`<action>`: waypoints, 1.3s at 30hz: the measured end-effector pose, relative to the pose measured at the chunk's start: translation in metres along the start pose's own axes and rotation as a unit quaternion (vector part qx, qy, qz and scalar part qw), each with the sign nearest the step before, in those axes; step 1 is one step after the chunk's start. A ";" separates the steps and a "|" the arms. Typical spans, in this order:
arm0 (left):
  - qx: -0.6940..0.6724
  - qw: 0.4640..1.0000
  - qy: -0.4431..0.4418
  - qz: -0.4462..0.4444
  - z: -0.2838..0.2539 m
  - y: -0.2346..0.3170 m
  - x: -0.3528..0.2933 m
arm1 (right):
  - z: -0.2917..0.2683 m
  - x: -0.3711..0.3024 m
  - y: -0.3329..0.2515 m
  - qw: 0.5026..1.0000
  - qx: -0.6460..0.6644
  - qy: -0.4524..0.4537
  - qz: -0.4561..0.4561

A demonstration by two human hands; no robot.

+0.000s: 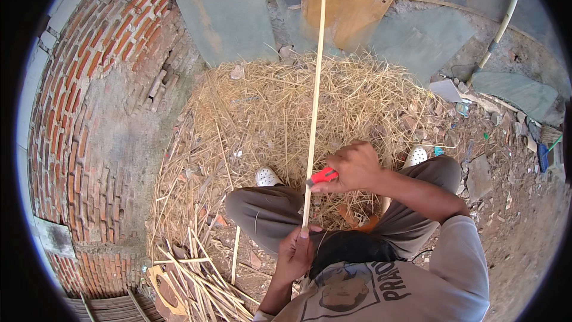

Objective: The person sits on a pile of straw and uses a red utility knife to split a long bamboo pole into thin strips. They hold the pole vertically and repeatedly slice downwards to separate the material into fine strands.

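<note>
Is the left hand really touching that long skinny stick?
Touching. The head view shows the left hand closed around the lower end of the long stick, with the thumb pressed along it.

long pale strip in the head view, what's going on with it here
The left hand grips a long pale strip near its lower end. The right hand holds a red utility knife, its blade end at the strip, above the left hand. Straw-like shavings spread out in front, and loose cut strips lie in a heap to the left.
</note>
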State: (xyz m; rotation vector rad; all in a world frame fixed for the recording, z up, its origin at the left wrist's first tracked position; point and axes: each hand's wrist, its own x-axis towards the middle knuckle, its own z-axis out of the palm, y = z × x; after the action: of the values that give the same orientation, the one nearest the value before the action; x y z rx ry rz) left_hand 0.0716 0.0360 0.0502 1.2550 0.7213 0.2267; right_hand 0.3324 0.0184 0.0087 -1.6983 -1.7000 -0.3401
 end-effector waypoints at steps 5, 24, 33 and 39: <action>0.011 1.000 0.013 0.002 0.006 -0.005 -0.004 | -0.003 0.004 0.011 0.996 -0.018 -0.030 0.085; 0.231 0.966 0.091 0.075 0.009 0.009 -0.001 | 0.004 0.003 0.005 1.000 -0.006 -0.012 0.009; 0.006 1.000 0.019 0.016 0.006 -0.008 -0.012 | 0.009 -0.002 0.007 0.995 -0.007 -0.052 0.082; 0.057 0.998 0.013 0.022 0.002 -0.007 -0.014 | 0.014 0.004 0.024 1.000 -0.014 -0.002 0.027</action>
State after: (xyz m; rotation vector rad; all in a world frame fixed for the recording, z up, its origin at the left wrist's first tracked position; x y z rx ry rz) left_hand 0.0603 0.0247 0.0493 1.3791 0.7377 0.2405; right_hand 0.3512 0.0331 -0.0059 -1.7624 -1.6565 -0.3380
